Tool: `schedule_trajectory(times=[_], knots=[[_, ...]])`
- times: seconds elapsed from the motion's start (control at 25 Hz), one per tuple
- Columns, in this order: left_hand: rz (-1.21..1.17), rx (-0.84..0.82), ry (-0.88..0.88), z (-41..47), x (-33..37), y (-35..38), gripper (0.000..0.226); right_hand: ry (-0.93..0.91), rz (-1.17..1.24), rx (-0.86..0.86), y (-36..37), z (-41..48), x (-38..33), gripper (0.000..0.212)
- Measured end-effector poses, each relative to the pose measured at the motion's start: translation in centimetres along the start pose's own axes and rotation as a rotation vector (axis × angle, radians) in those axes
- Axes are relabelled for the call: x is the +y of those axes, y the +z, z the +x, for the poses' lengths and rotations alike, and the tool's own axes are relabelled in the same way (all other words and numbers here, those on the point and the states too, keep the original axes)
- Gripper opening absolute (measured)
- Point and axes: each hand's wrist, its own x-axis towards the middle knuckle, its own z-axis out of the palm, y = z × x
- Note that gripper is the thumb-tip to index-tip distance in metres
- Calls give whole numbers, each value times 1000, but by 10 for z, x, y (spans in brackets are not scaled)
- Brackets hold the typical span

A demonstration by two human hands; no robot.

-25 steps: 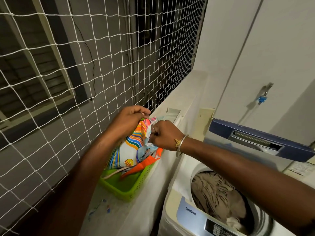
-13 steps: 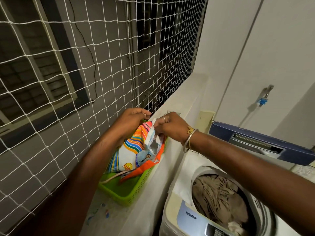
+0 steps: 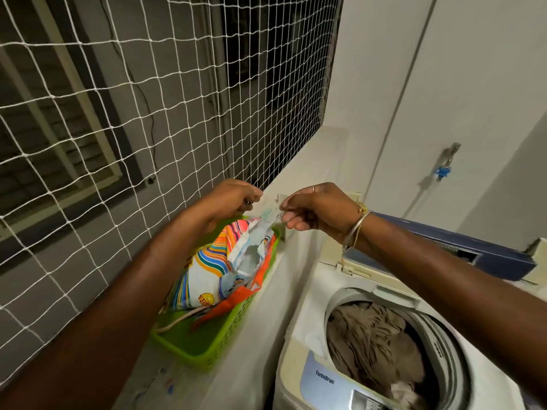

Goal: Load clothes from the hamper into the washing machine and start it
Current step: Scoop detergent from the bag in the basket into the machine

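The 2 hands sit slightly apart at 12 o'clock of the striped detergent packet (image 3: 207, 270), which stands in the green basket (image 3: 207, 349) on the ledge (image 3: 299, 184). The right hand (image 3: 318, 208) pinches the packet's torn mouth, and the left hand (image 3: 229, 199) curls over its top corner. At 4 o'clock of the basket the washing machine (image 3: 318, 380) stands with its lid (image 3: 488, 255) raised and beige clothes (image 3: 373, 335) in the drum.

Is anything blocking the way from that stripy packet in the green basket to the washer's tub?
Nothing visible does. The lid is up and the tub is open, with brown clothes inside. The left hand and right hand hold the packet by its top, in the green basket.
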Motion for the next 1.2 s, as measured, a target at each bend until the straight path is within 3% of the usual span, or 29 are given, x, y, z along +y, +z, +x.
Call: schedule_trajectory(times=[0.32, 1.2], knots=[[29, -92, -77, 22, 3, 8, 28, 32, 99, 25, -4, 4, 2, 20], [-55, -112, -94, 48, -5, 8, 27, 90, 312, 35, -33, 31, -5, 15]])
